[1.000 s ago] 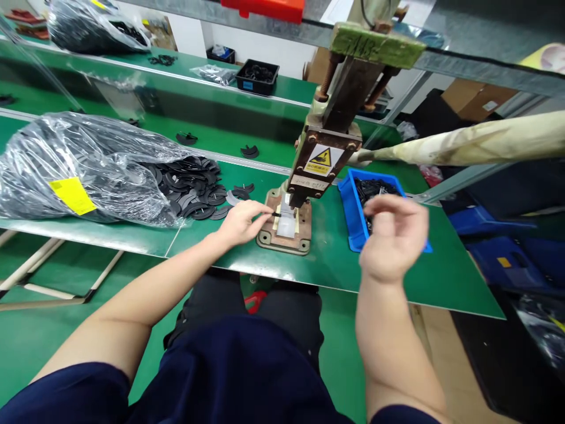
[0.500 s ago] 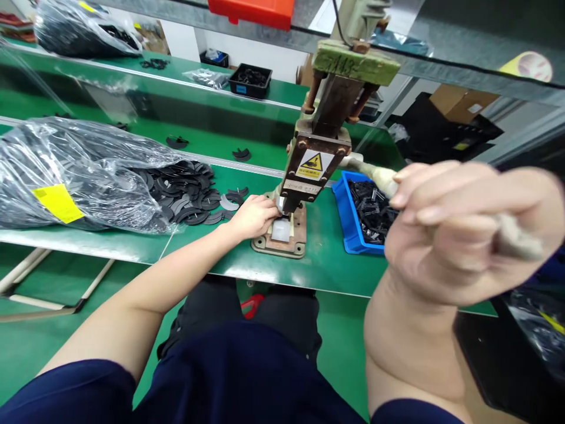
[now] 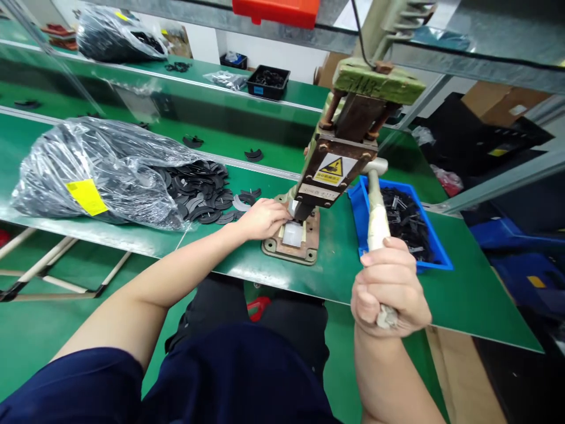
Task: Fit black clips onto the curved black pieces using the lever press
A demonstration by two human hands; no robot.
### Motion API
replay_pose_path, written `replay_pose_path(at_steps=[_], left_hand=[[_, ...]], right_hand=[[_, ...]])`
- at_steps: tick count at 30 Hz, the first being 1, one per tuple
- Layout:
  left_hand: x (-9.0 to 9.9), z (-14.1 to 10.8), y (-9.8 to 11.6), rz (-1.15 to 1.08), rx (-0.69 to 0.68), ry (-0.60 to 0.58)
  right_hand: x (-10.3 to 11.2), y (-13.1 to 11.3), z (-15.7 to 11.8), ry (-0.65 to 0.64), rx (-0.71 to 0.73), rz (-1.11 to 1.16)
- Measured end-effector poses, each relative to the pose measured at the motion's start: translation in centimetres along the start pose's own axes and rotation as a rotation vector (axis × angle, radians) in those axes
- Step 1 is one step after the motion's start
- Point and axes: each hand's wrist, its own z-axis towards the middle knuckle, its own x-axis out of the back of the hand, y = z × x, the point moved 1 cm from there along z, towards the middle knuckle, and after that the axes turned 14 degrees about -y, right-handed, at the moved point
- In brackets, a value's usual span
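Observation:
My right hand (image 3: pixel 392 288) is wrapped round the pale lever (image 3: pixel 377 215) of a hand press (image 3: pixel 338 159), to the right of its body. The lever slants up from my fist to the press head. My left hand (image 3: pixel 265 218) rests at the left of the press base (image 3: pixel 291 250), its fingertips by the dark ram. What those fingertips hold is too small to make out. A whitish block (image 3: pixel 292 234) sits on the base in front of the ram. Dark curved pieces (image 3: pixel 203 191) lie left of my left hand, spilling from a clear plastic bag (image 3: pixel 101 171).
Right of the press stands a blue bin (image 3: pixel 435 241) with small black parts. Behind, a conveyor (image 3: pixel 163 132) carries scattered curved pieces. A black tray (image 3: pixel 268 82) stands farther back. A metal shelf (image 3: pixel 282 38) with a red box (image 3: pixel 278 10) crosses above.
My right hand has come down with the lever and nearer the press. My left hand stays at the press base. The whole view has shifted, so the bench appears farther right.

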Motion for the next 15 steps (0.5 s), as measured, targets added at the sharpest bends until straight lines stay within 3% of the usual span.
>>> replay_pose_path(at_steps=[2,5,9,15], left_hand=[[1.0,-0.2,-2.2,0.011,0.110,-0.006],[2.7,-0.6,-6.8,0.085,0.406,-0.028],[3.8,-0.3,-11.5,0.155,0.642,-0.241],[3.5,2.3,-12.5,0.109,0.719,-0.464]], right_hand=[[-0.2,0.1,-0.1,0.019,0.048,-0.005],[-0.6,0.1,-0.1,0.055,0.079,-0.014],[-0.9,0.1,0.0,0.085,0.092,-0.018],[-0.6,-0.3,0.1,0.037,0.060,-0.018]])
